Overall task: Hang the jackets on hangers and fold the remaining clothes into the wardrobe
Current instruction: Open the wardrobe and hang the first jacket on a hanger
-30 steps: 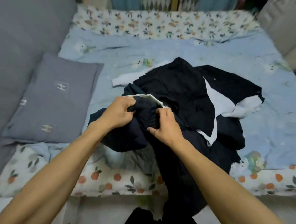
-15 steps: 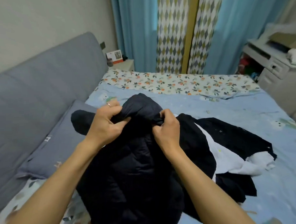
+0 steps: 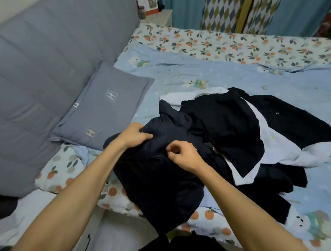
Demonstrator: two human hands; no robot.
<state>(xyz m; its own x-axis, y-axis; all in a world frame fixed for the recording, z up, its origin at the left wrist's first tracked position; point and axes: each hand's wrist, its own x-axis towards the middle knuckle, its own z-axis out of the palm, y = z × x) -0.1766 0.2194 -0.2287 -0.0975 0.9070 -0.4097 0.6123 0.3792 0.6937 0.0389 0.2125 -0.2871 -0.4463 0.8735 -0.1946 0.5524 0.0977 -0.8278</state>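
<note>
The dark jacket [image 3: 162, 178] lies bunched at the near edge of the bed [image 3: 224, 74], its lower part hanging over that edge, and both hands are on it. At the far left a grey padded headboard [image 3: 46, 63] runs along the bed's left side, with a grey pillow [image 3: 104, 106] propped against it at the bed's near left corner, on a flowered sheet [image 3: 63, 166]. Just right of the pillow the left hand [image 3: 135, 135] has its grip closed on a fold of the jacket's upper part, fingers curled into the fabric. Beside it, nearer the camera, the right hand [image 3: 184, 154] pinches the jacket's cloth between thumb and curled fingers. A raised collar-like peak of the jacket stands up just beyond the left hand. To the right, touching the jacket, sits a heap of other clothes: a black garment [image 3: 226, 127] spread over a white garment [image 3: 274, 146], whose pale cloth shows both at the heap's far side and toward the bed's right edge. More dark fabric trails from the heap toward the near edge. Beyond the bed's far left corner a small nightstand [image 3: 161, 17] carries a card and a small jar; patterned curtains [image 3: 232, 10] hang to its right.
</note>
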